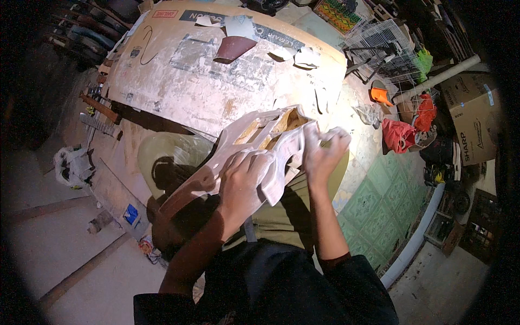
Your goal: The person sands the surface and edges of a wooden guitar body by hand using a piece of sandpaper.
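Head view, left hand point(242, 179) and right hand point(323, 150), fingers grasping white carved panel point(260, 142) (dusty), cardboard-topped table point(179, 81) behind

Brown cardboard box point(475, 116) far right, blue-labelled pkg point(130, 214) left.

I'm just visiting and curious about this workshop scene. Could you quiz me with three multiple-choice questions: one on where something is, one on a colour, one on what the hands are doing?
1. Where does the dark red scrap lie?
A. on the big dusty board
B. on the green floor tiles
C. in the wire cage

2. What colour is the cut-out panel being held?
A. bright orange
B. whitish
C. green

3. How do the hands stand?
A. both hanging free
B. only one touches the panel
C. both are on the panel

Answers: 1 A, it rests on the board beyond the panel. 2 B, its surface looks pale, dusty white. 3 C, the left hand grips its middle and the right hand its upper edge.
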The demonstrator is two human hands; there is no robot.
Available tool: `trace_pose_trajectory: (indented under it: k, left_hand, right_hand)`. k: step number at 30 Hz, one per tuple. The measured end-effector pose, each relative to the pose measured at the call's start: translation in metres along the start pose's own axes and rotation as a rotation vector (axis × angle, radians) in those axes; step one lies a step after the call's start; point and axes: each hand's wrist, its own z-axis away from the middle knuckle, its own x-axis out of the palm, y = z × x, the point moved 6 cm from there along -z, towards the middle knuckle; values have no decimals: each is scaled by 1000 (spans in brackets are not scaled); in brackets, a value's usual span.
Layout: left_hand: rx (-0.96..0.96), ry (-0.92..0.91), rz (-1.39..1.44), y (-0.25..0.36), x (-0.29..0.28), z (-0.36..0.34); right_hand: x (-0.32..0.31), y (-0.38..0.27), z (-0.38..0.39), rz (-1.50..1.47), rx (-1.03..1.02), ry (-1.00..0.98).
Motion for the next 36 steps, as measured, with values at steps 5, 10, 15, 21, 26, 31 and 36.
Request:
trace_pose_trajectory:
  k: [5,10,15,21,26,31,36]
  left_hand:
    - [-8,-11,-39,-2,1,2]
    - [-28,-34,-32,8,1,-2]
    - [6,-12,-4,5,0,-2]
    - [-14,-8,-2,1,1,0]
    - [-40,-22,-15,0,1,2]
    - [-21,-35,-26,1,2,2]
    - [48,11,-32,3,-2,0]
  right_hand:
    - [3,-7,20,176,-47,-66]
    - [2,13,8,82,155,31]
    - [5,8,2,176,-35,-7]
    - [3,-2,6,168,-152,-24]
    - [4,-15,21,94,-189,-6]
    - [6,10,9,145,-65,34]
    - [4,10,-6,105,-88,39]
